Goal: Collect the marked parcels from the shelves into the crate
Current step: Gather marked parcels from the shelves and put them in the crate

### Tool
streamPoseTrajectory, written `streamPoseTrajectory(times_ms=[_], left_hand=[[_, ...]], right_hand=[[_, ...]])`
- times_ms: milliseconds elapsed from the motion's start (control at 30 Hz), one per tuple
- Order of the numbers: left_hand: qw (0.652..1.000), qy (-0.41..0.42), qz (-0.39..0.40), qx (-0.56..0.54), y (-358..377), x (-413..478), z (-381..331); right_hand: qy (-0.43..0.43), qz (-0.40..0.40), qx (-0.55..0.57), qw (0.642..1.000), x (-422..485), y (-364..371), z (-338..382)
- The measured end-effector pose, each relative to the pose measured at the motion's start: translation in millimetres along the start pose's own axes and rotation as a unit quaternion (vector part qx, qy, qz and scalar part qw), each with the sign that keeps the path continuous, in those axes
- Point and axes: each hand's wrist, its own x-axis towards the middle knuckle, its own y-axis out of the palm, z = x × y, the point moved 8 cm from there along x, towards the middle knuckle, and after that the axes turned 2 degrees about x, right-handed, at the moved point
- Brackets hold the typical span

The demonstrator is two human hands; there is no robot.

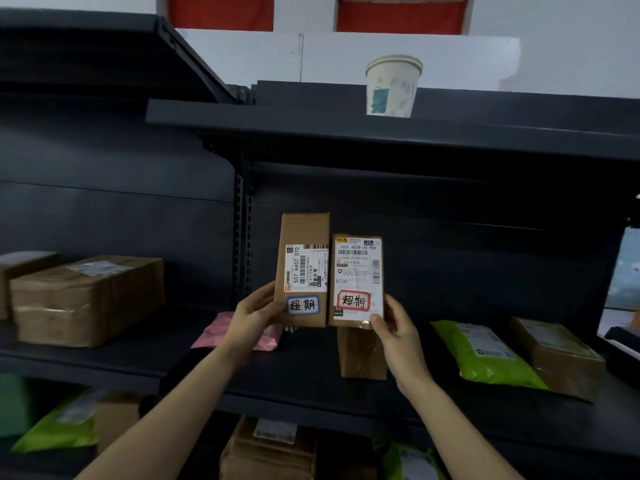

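My left hand [254, 315] holds a tall brown parcel [302, 230] upright by its lower left edge; it bears a shipping label and a blue-bordered handwritten tag. My right hand [394, 327] grips a second brown parcel [356, 271] by its lower right corner; this one has a white label and a red-bordered handwritten tag. Both parcels are raised side by side, touching, in front of the middle shelf [311, 372]. No crate is in view.
On the middle shelf lie a pink bag [214, 332], a small brown box [362, 355], a green bag [485, 355], a brown box [557, 355] at right and a large box [86, 299] at left. A paper cup [393, 86] stands on the top shelf. More parcels fill the lower shelf.
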Motion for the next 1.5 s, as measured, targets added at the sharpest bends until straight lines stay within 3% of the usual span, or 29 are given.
streamPoseTrajectory(times_ms=[533,1100,1500], left_hand=[[0.972,-0.048,-0.221,0.065,-201.5,-101.3,-14.5],[0.912,-0.089,-0.386,0.111,-534.9,-333.2,-85.5],[0.859,-0.098,-0.489,0.118,-715.4,-443.8,-93.0]], right_hand=[[0.013,0.147,0.068,0.987,-42.9,198.8,9.6],[0.042,0.328,0.160,0.930,-231.8,576.7,90.6],[0.067,0.460,0.181,0.867,-325.6,802.0,111.7]])
